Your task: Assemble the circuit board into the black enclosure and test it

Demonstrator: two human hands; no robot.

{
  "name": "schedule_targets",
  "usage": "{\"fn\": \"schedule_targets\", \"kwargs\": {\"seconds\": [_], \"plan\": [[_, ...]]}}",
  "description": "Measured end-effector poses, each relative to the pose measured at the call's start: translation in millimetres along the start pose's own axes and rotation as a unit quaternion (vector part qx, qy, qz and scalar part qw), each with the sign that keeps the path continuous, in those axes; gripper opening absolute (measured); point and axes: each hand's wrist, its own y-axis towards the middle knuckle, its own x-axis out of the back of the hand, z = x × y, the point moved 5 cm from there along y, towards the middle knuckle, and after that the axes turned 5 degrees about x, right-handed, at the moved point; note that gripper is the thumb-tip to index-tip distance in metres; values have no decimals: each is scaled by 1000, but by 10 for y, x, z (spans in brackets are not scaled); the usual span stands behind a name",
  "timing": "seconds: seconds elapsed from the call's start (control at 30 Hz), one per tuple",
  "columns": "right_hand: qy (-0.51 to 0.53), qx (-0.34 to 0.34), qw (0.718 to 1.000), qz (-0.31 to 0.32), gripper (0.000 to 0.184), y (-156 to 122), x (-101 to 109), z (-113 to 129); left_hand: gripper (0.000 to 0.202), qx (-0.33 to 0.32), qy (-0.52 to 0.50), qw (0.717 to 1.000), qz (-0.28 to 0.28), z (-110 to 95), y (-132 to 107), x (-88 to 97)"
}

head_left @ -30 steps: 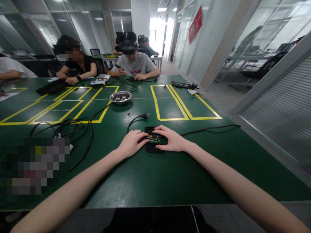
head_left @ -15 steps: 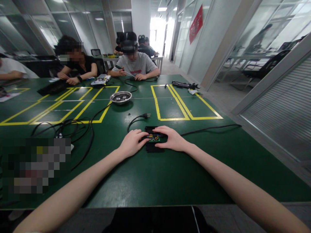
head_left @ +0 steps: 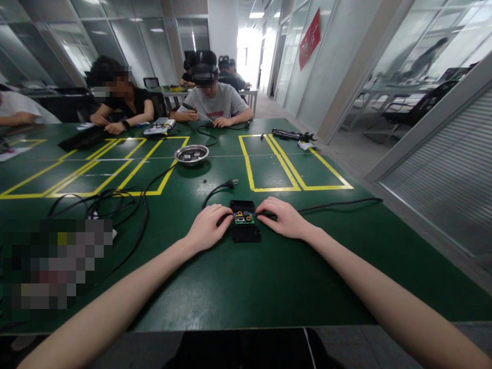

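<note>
A small green circuit board (head_left: 241,220) with copper-coloured coils lies between my hands, in front of me on the table. Black plastic case halves (head_left: 246,236) sit at its near and far sides. My left hand (head_left: 207,225) is closed at the board's left end, pinching the black power cord (head_left: 205,197), whose plug (head_left: 232,183) lies just beyond. On the other side, my right hand (head_left: 282,219) pinches the black cable (head_left: 338,203) close to the board's right end. Fine wires at both board ends are partly hidden by my fingertips.
A metal bowl (head_left: 191,155) with small metal parts stands beyond my left hand. Coiled black cables (head_left: 115,200) lie at left beside a blurred-out object (head_left: 57,266). Yellow tape (head_left: 269,188) marks the green table. Co-workers sit across, one holding a screwdriver (head_left: 190,107).
My right hand has drawn back to the right from over the board and now pinches the cable there. More of the board and case shows. My left hand has barely moved.
</note>
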Motion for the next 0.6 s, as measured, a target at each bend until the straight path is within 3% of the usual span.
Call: {"fn": "schedule_targets", "kwargs": {"seconds": [0.1, 0.27, 0.37, 0.6], "plan": [[54, -40, 998, 8, 16, -44, 45, 36, 20, -17, -21, 1000, -5, -50, -38, 52], [142, -57, 985, 82, 19, -113, 8, 143, 18, -78, -43, 994, 70, -109, -90, 48], [93, -47, 991, 79, 16, -106, -35, 136, 18, -70, -26, 993, 91, -74, -73, 32], [-10, -58, 998, 33, 14, -75, -52, 42, 14, -22, 19, 998, 57, 5, -29, 26]]}}
